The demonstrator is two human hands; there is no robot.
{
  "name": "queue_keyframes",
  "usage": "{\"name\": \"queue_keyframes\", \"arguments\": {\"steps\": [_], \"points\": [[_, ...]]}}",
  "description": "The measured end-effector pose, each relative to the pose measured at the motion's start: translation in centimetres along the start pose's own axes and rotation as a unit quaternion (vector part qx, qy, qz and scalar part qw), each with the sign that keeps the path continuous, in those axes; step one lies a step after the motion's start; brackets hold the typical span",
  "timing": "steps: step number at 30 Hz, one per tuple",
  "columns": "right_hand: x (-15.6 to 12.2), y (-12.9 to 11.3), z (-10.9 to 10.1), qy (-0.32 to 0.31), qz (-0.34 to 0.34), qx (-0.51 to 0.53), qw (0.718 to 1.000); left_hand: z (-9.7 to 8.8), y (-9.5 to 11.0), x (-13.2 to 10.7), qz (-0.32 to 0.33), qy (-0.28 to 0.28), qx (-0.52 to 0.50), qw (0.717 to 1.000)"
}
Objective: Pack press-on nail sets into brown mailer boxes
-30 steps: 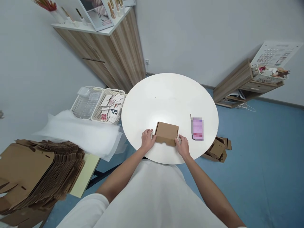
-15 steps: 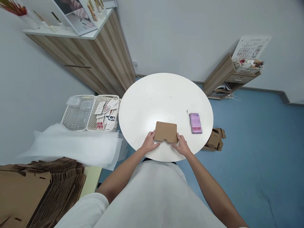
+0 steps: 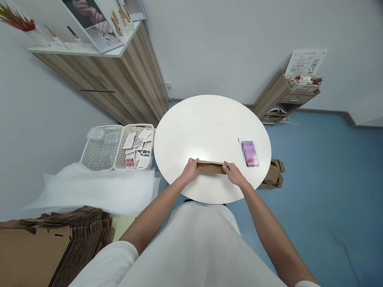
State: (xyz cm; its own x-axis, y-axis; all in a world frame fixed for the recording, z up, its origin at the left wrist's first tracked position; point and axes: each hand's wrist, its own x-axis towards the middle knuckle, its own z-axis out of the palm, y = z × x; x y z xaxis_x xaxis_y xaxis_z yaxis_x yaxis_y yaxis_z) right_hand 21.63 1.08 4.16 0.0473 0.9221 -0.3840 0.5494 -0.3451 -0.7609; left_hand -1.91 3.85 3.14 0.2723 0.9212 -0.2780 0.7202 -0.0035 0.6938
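Observation:
A small brown cardboard box point(image 3: 212, 168) is tilted up near the front of the white oval table point(image 3: 206, 119), so one narrow side faces me. My left hand point(image 3: 190, 170) grips its left end. At the right end my right hand point(image 3: 233, 173) holds it, with the fingers at the top corner. Most of the box's broad face is out of sight. To the right of it lies a purple, blurred rectangular item point(image 3: 250, 153).
Left of the table stand a basket of printed cards point(image 3: 137, 147) and a basket of clear plastic packs point(image 3: 103, 149). White sheets point(image 3: 98, 185) and stacked flat cardboard point(image 3: 36, 251) lie nearer. Folded cardboard boxes point(image 3: 273, 174) sit on the floor at right.
The box has been tipped from lying with its broad face up to showing its narrow side. Both hands have moved up to its upper corners.

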Motion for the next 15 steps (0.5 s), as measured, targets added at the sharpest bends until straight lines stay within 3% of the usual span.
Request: {"name": "queue_keyframes", "arguments": {"steps": [5, 15], "points": [[0.6, -0.5, -0.1, 0.0, 0.007, -0.021, 1.0, -0.6, 0.4, 0.5, -0.002, 0.005, 0.047, 0.999], [1.0, -2.1, -2.4, -0.091, 0.012, -0.026, 0.995, -1.0, 0.6, 1.3, 0.052, 0.032, 0.023, 0.998]]}}
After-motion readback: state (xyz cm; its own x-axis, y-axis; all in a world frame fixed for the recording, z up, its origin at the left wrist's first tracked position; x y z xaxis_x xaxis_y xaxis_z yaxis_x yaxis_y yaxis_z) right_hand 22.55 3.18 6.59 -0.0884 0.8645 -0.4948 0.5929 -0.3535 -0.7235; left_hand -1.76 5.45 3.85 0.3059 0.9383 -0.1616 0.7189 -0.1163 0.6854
